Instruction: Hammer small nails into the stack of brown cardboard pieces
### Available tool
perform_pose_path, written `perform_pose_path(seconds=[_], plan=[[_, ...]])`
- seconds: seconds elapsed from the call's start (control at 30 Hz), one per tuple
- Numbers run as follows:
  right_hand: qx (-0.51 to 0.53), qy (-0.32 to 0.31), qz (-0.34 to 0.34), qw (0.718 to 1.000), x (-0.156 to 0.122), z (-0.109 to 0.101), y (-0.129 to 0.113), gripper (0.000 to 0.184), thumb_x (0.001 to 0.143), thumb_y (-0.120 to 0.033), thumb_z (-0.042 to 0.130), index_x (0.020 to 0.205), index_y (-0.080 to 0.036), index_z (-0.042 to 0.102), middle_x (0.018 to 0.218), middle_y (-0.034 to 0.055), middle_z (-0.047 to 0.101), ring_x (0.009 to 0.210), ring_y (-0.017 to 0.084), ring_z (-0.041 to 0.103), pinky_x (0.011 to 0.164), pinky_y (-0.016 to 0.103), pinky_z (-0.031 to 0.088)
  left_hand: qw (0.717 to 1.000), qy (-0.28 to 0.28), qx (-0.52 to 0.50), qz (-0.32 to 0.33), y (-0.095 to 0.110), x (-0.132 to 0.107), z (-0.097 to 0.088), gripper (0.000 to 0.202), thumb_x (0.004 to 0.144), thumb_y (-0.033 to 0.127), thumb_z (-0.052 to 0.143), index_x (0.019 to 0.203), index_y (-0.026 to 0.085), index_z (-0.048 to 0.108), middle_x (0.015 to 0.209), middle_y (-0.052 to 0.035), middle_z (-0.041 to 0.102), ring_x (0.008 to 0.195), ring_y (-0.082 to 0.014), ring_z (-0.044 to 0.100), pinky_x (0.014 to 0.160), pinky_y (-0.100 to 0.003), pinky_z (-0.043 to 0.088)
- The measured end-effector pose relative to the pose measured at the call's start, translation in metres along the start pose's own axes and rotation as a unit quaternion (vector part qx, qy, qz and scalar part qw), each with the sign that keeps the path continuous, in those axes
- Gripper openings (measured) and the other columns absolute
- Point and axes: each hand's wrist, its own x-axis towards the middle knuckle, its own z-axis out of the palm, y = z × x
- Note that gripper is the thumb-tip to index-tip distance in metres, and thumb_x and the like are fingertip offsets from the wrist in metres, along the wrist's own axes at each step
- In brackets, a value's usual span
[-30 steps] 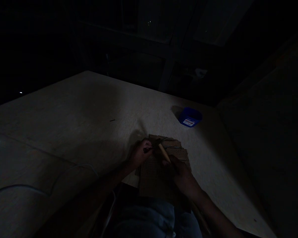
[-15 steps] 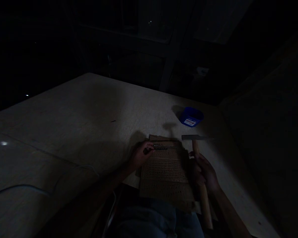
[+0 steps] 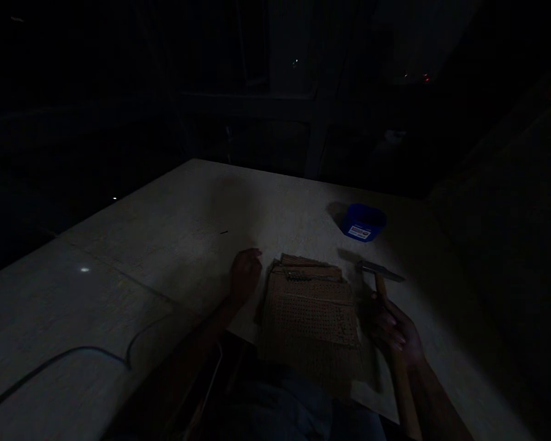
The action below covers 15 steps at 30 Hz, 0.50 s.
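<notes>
My right hand (image 3: 401, 334) is wrapped around the wooden handle of a hammer (image 3: 381, 285), its dark metal head raised to the right of the cardboard. Stacked pieces of brown cardboard (image 3: 312, 312), covered with rows of small dark holes or dots, lie at the table's near edge. On their upper part sits a row of small metal pieces (image 3: 298, 277), possibly nails; the dark hides details. Left of the cardboard, my left hand (image 3: 245, 275) is over the table, fingers bent loosely and apart, with nothing visible in them. A thin dark piece (image 3: 224, 232) lies beyond it.
A blue plastic tub (image 3: 363, 223) with a white label stands on the pale table (image 3: 284, 208), behind the hammer. A dark cable (image 3: 82, 349) curves across the left side. The room beyond is very dark, and a wall (image 3: 500, 245) rises at the right.
My left hand has moved left, away from the small metal pieces on the cardboard. The hammer has shifted right and slightly down, its head turned. The camera view has also shifted.
</notes>
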Motion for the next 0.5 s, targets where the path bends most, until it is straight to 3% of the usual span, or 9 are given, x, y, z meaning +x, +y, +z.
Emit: perform_pose_path(seconds=[0.1, 0.17, 0.27, 0.4, 0.5], plan=[[-0.002, -0.028, 0.025, 0.999, 0.004, 0.0, 0.002, 0.01, 0.097, -0.025, 0.061, 0.098, -0.018, 0.067, 0.053, -0.0117, 0.045, 0.028, 0.0, 0.027, 0.026, 0.008, 0.031, 0.993, 0.081, 0.077, -0.034, -0.025, 0.033, -0.019, 0.029, 0.085, 0.019, 0.049, 0.11, 0.017, 0.064, 0.108, -0.0099, 0.07, 0.097, -0.0209, 0.067, 0.088, -0.035, 0.055], [-0.009, -0.036, 0.033, 0.999, 0.006, 0.001, 0.004, 0.01, 0.096, -0.026, 0.062, 0.097, -0.018, 0.068, 0.052, -0.0118, 0.044, 0.028, 0.0, 0.025, 0.026, 0.009, 0.031, 0.978, 0.088, 0.184, -0.052, -0.04, 0.06, -0.034, 0.038, 0.085, 0.018, 0.048, 0.12, 0.013, 0.063, 0.118, -0.0148, 0.067, 0.102, -0.0231, 0.066, 0.092, -0.038, 0.054], [-0.026, -0.029, 0.031, 0.999, 0.008, 0.001, 0.006, 0.012, 0.093, -0.029, 0.067, 0.098, -0.017, 0.069, 0.053, -0.0115, 0.045, 0.028, 0.0, 0.026, 0.025, 0.009, 0.031, 0.92, -0.034, 0.375, -0.103, -0.051, 0.096, -0.052, 0.047, 0.09, 0.017, 0.045, 0.134, 0.01, 0.058, 0.132, -0.0193, 0.061, 0.116, -0.0268, 0.061, 0.098, -0.04, 0.05], [-0.04, -0.022, 0.03, 0.998, 0.01, 0.0, 0.006, 0.014, 0.09, -0.029, 0.072, 0.095, -0.017, 0.07, 0.052, -0.012, 0.044, 0.028, 0.0, 0.026, 0.025, 0.009, 0.031, 0.883, -0.114, 0.436, -0.135, -0.053, 0.119, -0.065, 0.037, 0.091, 0.025, 0.051, 0.12, 0.014, 0.07, 0.12, -0.0194, 0.067, 0.112, -0.0323, 0.062, 0.092, -0.042, 0.052], [-0.039, -0.039, 0.029, 0.998, 0.012, 0.0, 0.006, 0.015, 0.088, -0.028, 0.075, 0.094, -0.016, 0.069, 0.051, -0.013, 0.041, 0.028, -0.001, 0.025, 0.025, 0.008, 0.03, 0.865, -0.155, 0.458, -0.136, -0.053, 0.123, -0.069, 0.031, 0.093, 0.03, 0.05, 0.109, 0.017, 0.074, 0.114, -0.0173, 0.069, 0.108, -0.0305, 0.064, 0.089, -0.04, 0.052]])
